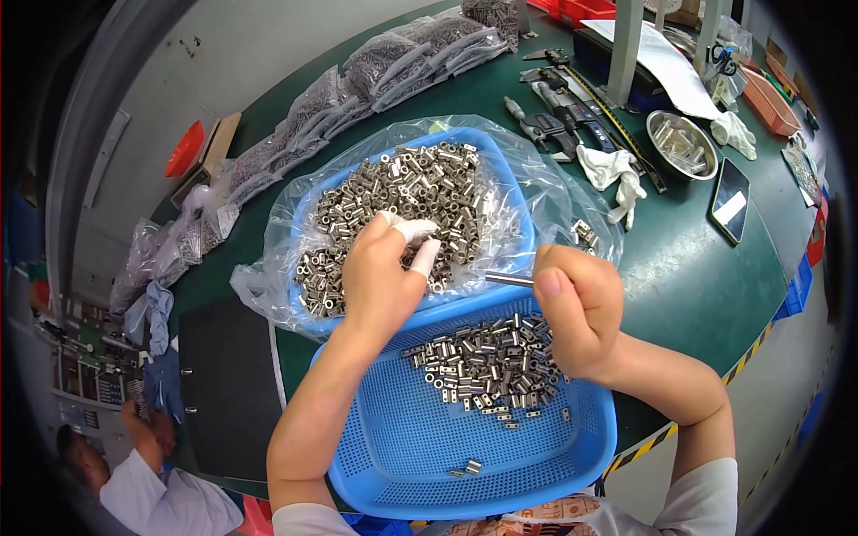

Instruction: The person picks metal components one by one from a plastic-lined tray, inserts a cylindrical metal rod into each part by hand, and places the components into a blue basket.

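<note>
My left hand (382, 275), with white finger cots on its thumb and fingers, reaches into a heap of small metal sleeves (393, 183). Its thumb and forefinger tips nearly meet in a pinch; whatever is between them is too small to make out. The heap lies in a blue basket (527, 210) lined with a clear plastic bag (572, 192). To the right, my right hand (583, 308) is closed in a fist around a thin metal rod (509, 280), which points left. Below it, a nearer blue perforated basket (420, 447) holds a looser pile of similar metal parts (487, 366).
Bagged metal parts (384, 67) line the far left table edge. Calipers (572, 103), white gloves (612, 174), a metal bowl (684, 147) and a phone (730, 201) lie right. A black folder (228, 384) is at left; a co-worker (165, 491) sits beyond it.
</note>
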`<state>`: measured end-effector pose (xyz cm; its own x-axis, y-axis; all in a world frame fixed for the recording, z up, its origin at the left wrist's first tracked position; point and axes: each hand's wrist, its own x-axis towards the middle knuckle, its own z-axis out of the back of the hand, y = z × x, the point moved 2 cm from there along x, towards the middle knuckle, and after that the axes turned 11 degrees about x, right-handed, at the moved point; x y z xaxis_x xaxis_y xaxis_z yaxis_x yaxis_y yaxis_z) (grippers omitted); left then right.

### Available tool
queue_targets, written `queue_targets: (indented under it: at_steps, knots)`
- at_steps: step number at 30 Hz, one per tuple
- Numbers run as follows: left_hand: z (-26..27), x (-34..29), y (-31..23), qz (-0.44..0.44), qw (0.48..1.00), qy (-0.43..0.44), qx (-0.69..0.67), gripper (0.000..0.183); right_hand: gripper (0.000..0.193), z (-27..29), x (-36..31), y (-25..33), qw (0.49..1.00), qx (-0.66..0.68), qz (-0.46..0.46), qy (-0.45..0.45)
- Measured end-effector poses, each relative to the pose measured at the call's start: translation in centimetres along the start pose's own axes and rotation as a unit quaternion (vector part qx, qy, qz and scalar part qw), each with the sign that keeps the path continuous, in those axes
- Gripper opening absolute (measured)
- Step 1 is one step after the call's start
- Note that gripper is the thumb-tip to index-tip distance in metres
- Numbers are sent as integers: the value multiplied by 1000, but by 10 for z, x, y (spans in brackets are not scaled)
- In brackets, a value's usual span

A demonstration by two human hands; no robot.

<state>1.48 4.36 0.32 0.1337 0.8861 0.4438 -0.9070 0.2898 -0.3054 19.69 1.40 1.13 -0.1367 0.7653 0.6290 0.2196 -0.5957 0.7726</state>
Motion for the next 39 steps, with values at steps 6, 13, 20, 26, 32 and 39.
queue_targets:
  at_steps: [6, 13, 20, 26, 32, 39]
  knots:
    - [-9, 10, 2, 48, 997, 58, -21, 11, 23, -2, 2, 1, 1000, 2, -5, 9]
    - [0, 4, 1, 120, 957, 84, -249, 10, 22, -1, 1, 1, 999, -3, -32, 9]
    - [23, -22, -25, 188, 803, 160, -543, 19, 21, -3, 2, 2, 994, -80, -54, 46]
    - [26, -23, -27, 166, 797, 172, -555, 17, 18, -6, 3, 3, 992, -104, -31, 57]
    - [25, -23, -26, 161, 806, 169, -544, 17, 17, -5, 3, 2, 991, -108, -24, 73]
    - [27, -24, -27, 149, 808, 162, -547, 17, 16, -6, 3, 2, 991, -114, -25, 73]
